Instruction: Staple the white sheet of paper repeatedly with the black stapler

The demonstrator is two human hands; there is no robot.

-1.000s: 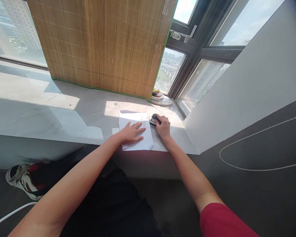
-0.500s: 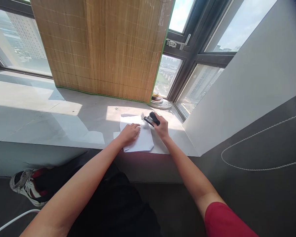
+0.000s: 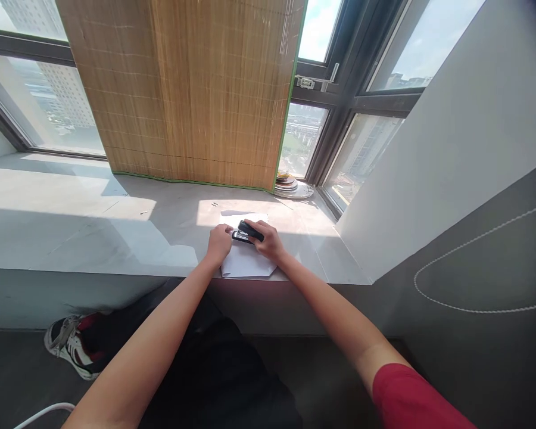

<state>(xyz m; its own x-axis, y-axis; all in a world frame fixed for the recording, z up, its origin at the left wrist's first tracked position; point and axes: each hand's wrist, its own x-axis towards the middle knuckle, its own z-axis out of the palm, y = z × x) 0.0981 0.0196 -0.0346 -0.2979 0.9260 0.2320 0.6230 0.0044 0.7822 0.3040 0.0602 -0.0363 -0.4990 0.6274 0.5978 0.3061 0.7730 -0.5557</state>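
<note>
My right hand (image 3: 270, 241) grips a black stapler (image 3: 251, 232), whose jaws point left over the white paper (image 3: 246, 262). The paper lies on the pale window ledge, close to its front edge. At the paper's left side my left hand (image 3: 218, 243) is closed, fingers curled and thumb side up, with the paper's edge at its fingers. The stapler's front end is right beside this hand. Part of the paper is hidden beneath the stapler and both hands.
A bamboo blind (image 3: 192, 95) hangs behind the ledge (image 3: 89, 238). Stacked plates (image 3: 290, 186) stand in the window corner. Small bits (image 3: 214, 204) lie on the ledge behind the paper. A beaded cord (image 3: 469, 310) hangs at the right wall.
My right hand has brought the stapler left and lower over the paper. My left hand, earlier flat on the paper, has moved to its left edge and closed.
</note>
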